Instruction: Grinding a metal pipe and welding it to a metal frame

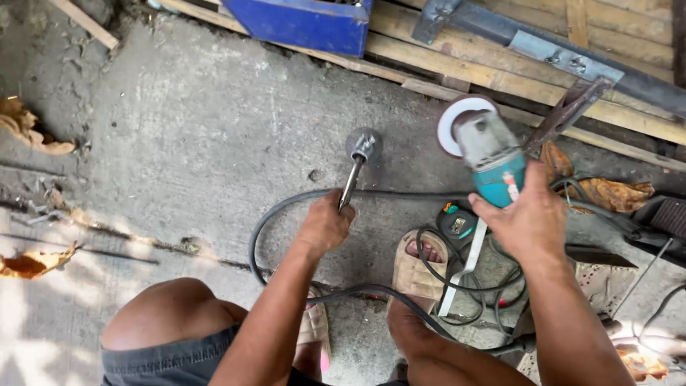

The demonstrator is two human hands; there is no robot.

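The left hand (325, 227) clenched a metal rod (351, 182) whose disc foot (364, 145) stood on concrete at twelve o'clock, while the right hand (529, 218) gripped the teal angle grinder (486, 150) at three o'clock, seemingly poised between grinding passes, needing the wheel lowered steadily onto the disc.

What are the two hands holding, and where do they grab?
The left hand grips a metal rod by its lower end. The right hand holds a teal grinder by its body.

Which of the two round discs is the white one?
The disc on the teal angle grinder in the right hand: white disc. The left hand's rod ends in a grey disc.
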